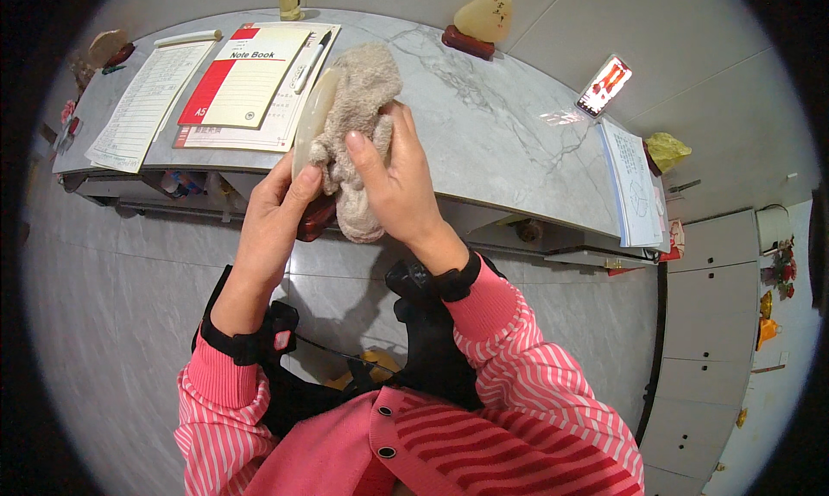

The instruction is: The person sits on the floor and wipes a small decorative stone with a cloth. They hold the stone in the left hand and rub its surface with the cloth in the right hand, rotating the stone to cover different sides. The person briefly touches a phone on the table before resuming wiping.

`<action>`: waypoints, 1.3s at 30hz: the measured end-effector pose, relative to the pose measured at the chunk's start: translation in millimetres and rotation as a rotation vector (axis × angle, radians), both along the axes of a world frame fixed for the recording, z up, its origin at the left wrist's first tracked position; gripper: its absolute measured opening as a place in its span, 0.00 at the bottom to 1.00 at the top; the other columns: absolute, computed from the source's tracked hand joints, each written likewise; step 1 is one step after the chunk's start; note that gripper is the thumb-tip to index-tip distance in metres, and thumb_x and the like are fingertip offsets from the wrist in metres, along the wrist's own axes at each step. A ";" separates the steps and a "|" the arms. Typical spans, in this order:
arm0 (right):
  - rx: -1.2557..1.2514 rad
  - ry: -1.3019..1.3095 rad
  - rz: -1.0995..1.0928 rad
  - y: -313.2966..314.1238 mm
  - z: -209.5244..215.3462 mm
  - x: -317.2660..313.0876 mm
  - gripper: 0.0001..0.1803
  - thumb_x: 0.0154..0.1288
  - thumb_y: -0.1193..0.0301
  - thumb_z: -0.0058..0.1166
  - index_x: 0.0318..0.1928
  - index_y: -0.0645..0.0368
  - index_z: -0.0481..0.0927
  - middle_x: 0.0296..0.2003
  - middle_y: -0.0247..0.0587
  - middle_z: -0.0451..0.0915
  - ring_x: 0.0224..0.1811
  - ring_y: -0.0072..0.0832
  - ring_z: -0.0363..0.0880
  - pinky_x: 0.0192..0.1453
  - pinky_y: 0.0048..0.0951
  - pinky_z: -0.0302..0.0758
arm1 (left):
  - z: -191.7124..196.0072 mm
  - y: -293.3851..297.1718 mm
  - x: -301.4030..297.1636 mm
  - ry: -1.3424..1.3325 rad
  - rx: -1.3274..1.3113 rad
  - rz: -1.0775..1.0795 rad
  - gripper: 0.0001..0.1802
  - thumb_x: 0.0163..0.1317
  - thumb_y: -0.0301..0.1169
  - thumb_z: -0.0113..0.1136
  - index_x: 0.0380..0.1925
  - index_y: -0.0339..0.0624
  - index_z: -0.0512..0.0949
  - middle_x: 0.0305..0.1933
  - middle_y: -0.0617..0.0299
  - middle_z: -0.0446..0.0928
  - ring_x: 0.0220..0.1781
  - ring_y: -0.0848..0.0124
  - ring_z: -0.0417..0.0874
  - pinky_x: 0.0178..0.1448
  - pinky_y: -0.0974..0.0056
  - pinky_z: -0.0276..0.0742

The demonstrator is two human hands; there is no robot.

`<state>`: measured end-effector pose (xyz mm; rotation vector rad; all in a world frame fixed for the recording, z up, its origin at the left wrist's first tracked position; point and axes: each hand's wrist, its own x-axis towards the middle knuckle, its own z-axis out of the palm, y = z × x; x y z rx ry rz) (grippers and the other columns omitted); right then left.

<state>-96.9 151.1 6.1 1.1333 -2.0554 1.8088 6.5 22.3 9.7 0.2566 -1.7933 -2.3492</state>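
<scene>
Two bare hands work above the edge of the grey marble worktop [484, 142]. The left hand [278, 209] has its grip closed around the lower part of a pale, smooth, elongated carved stone [313, 116] on a dark reddish base [316, 218]; the right hand [393, 181] presses a fuzzy beige cloth [361, 90] against it. The stone looks heavy, slippery and breakable, best held low near its base; the cloth is soft and limp.
</scene>
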 end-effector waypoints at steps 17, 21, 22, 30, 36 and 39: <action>0.017 0.010 -0.028 -1.4 1.5 2.4 0.24 0.67 0.65 0.53 0.58 0.67 0.67 0.47 0.57 0.69 0.49 0.53 0.73 0.53 0.41 0.71 | -1.7 -0.6 0.8 -0.031 -0.013 0.014 0.24 0.71 0.45 0.53 0.59 0.40 0.73 0.30 0.74 0.71 0.25 0.86 0.64 0.26 0.77 0.57; 0.038 0.024 -0.042 -1.3 1.8 2.8 0.24 0.67 0.65 0.53 0.58 0.67 0.67 0.46 0.57 0.70 0.48 0.54 0.73 0.52 0.42 0.72 | -2.3 1.5 0.1 -0.049 -0.025 0.062 0.24 0.71 0.44 0.53 0.59 0.40 0.73 0.28 0.75 0.70 0.24 0.86 0.63 0.25 0.77 0.56; 0.038 0.026 -0.044 -1.4 1.8 3.0 0.24 0.67 0.65 0.53 0.57 0.67 0.67 0.46 0.57 0.70 0.48 0.54 0.73 0.52 0.42 0.72 | -2.3 0.8 0.5 -0.048 -0.018 0.041 0.24 0.71 0.44 0.53 0.59 0.40 0.73 0.28 0.75 0.70 0.25 0.86 0.63 0.25 0.77 0.56; 0.042 0.040 -0.045 -2.7 0.4 2.9 0.24 0.67 0.64 0.53 0.57 0.67 0.67 0.47 0.58 0.70 0.47 0.55 0.74 0.51 0.43 0.73 | -5.9 2.6 -2.3 -0.027 -0.028 0.085 0.23 0.72 0.44 0.52 0.59 0.40 0.73 0.29 0.74 0.71 0.24 0.86 0.63 0.25 0.76 0.56; 0.233 0.169 -0.086 -1.1 4.0 12.8 0.22 0.58 0.68 0.60 0.52 0.63 0.74 0.48 0.53 0.71 0.50 0.49 0.74 0.54 0.37 0.72 | -6.9 -1.1 -3.7 -0.096 -0.045 0.206 0.27 0.74 0.53 0.42 0.46 0.39 0.76 0.25 0.70 0.72 0.22 0.82 0.66 0.24 0.73 0.59; 0.274 0.350 -0.044 0.6 8.8 17.7 0.21 0.51 0.69 0.62 0.47 0.59 0.77 0.48 0.52 0.71 0.49 0.51 0.73 0.52 0.40 0.73 | -7.9 -6.3 -4.1 -0.141 0.026 0.272 0.32 0.73 0.58 0.37 0.40 0.38 0.76 0.23 0.68 0.71 0.21 0.80 0.65 0.23 0.72 0.58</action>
